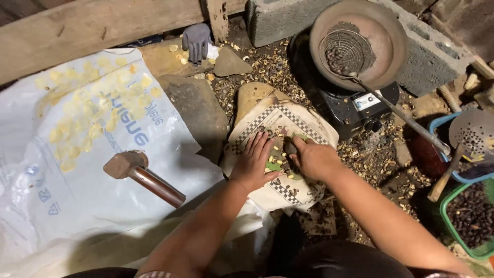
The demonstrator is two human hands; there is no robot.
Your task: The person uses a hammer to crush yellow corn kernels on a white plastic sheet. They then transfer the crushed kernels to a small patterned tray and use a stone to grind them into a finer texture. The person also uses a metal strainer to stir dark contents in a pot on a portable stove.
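Right now both hands sit on a checkered cloth (303, 123) spread over a stone. Left hand (253, 163) lies flat, fingers spread apart, palm down, fingertips pointing away from the body and resting among small yellow kernels (278, 154) and dark shell bits. Right hand (314, 158) is curled shut around a small dark stone (290, 148), its tip poking out toward the left hand. The two hands are just beside each other, the kernels lying between and under them, slightly nearer the left fingertips. The stone's long axis seems to run roughly away from the body, though most of it is hidden by the grip.

Further out: a hammer (141, 175) lies well to the left on a white plastic sack (67, 206), head up-left, handle pointing down-right toward the left forearm, untouched. Pale yellow pieces (87, 113) are scattered over the sack's upper part. A grey glove (196, 42) lies beyond, near a wooden beam (92, 31). Behind the cloth a round pan (383, 46) sits on a black burner (355, 108) with a wire skimmer (346, 51) in it, its long handle reaching right. At far right, a green basket (481, 252) of dark nuts, a slotted ladle (471, 135) over a blue tub (437, 126). Shell litter covers the ground around the cloth; nothing blocks the hands.
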